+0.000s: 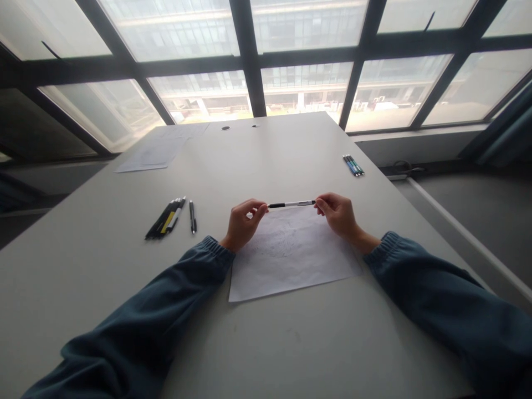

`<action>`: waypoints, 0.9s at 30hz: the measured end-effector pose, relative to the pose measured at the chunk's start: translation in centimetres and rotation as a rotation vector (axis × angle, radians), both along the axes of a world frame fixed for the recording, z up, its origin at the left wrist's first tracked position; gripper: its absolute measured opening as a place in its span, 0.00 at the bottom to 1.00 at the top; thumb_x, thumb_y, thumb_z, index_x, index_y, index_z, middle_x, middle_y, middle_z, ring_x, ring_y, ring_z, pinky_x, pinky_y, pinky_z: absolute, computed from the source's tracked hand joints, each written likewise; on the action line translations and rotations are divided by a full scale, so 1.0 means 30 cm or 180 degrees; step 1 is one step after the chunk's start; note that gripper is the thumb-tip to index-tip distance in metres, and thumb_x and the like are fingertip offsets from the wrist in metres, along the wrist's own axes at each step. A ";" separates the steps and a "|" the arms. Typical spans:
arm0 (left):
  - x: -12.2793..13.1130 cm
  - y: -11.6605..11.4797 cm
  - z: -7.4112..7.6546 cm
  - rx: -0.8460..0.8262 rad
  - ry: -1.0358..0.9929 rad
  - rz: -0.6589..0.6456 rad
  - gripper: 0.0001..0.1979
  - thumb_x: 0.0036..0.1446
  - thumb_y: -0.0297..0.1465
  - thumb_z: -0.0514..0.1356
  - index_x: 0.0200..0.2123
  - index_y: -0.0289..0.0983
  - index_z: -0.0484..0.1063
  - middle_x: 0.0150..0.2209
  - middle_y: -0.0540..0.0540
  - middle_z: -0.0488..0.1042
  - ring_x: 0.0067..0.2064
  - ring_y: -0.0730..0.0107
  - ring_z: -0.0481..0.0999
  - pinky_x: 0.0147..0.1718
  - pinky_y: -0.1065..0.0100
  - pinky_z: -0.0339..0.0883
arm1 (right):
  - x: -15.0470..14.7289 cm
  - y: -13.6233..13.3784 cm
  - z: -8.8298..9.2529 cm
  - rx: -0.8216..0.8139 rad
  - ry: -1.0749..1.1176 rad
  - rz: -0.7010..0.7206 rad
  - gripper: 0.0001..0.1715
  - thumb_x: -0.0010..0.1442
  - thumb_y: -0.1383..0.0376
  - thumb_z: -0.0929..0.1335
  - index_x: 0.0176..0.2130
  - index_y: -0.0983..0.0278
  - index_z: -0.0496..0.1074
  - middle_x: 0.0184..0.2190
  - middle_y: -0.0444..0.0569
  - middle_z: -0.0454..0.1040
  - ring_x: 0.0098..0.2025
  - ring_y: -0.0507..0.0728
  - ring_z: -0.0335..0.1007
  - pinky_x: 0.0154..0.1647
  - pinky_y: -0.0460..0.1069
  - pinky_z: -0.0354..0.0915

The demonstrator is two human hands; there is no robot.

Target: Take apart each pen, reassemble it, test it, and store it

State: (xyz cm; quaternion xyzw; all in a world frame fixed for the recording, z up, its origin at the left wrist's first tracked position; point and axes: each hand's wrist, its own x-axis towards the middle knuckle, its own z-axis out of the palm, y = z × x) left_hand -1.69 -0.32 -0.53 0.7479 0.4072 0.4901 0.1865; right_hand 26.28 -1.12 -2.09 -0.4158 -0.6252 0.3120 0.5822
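A black and white pen [291, 204] is stretched level between my two hands, over the far edge of a paper sheet [286, 260]. My left hand [245, 220] pinches its black-grip end between thumb and fingers. At the other end, my right hand [338, 215] pinches the dark tip of the pen. The sheet lies on the white table and bears faint pen marks near its middle. Just left of my left hand, a single black pen [193, 216] rests by itself.
A row of several pens [166, 219], mostly black with some yellow and white, lies on the left of the white table [266, 343]. Several blue-green pens [353, 165] lie near the right edge. Papers [153, 147] rest at the far left, before the windows.
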 end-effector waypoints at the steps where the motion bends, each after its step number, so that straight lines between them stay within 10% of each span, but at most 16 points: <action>1: 0.000 -0.001 0.001 0.0003 0.0017 0.0003 0.12 0.64 0.38 0.62 0.34 0.36 0.78 0.31 0.46 0.80 0.34 0.70 0.78 0.33 0.70 0.68 | 0.000 0.000 0.000 0.0010 -0.0007 0.0000 0.14 0.63 0.56 0.71 0.33 0.64 0.76 0.25 0.45 0.76 0.24 0.51 0.70 0.27 0.47 0.66; 27: 0.009 -0.005 0.016 0.0030 0.0154 -0.0002 0.14 0.65 0.38 0.61 0.30 0.36 0.77 0.29 0.47 0.79 0.31 0.71 0.77 0.33 0.70 0.68 | 0.001 -0.005 0.012 -0.0018 -0.0128 -0.0032 0.17 0.64 0.54 0.70 0.31 0.64 0.75 0.24 0.45 0.75 0.24 0.51 0.68 0.26 0.47 0.65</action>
